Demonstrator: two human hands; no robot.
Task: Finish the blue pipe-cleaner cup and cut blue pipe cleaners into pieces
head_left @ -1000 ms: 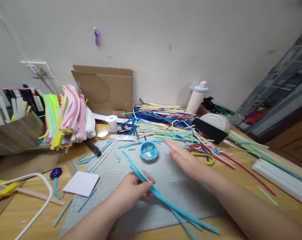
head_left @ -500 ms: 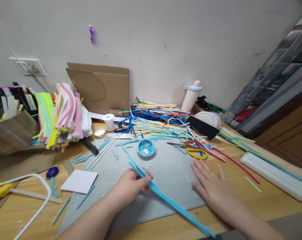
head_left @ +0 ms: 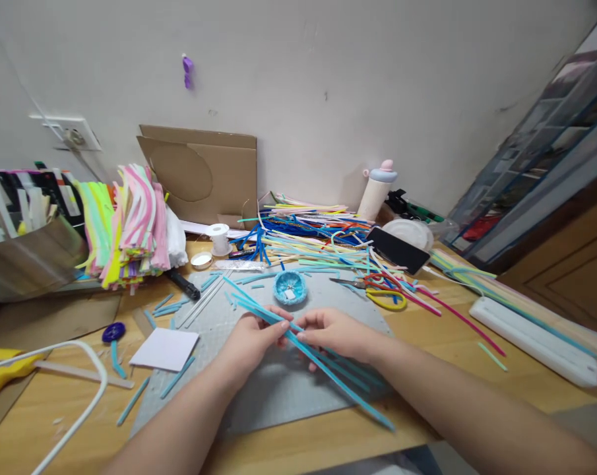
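Pale wooden desk (head_left: 268, 455), grain showing along the near edge. On it a grey gridded mat (head_left: 268, 412), flat, set askew. Over the mat: a few thin, soft-looking blue strips (head_left: 360, 399), slanting from upper left to lower right, some blurred. Left hand (head_left: 256, 340): fingers closed round the strips near their middle. Right hand (head_left: 335, 330): thumb and fingertips nearly together, pinching at the strips just beside the left. Left of these, a square white card (head_left: 164, 349), smooth. Beyond the hands a small round bowl (head_left: 301, 297), fuzzy, blue. Right of it, scissors (head_left: 365, 285), a yellow loop and a red one. Farther back, a tangled heap of coloured stems (head_left: 308, 227); brown cardboard (head_left: 231, 175) leaning on a plain grey wall (head_left: 288, 66).
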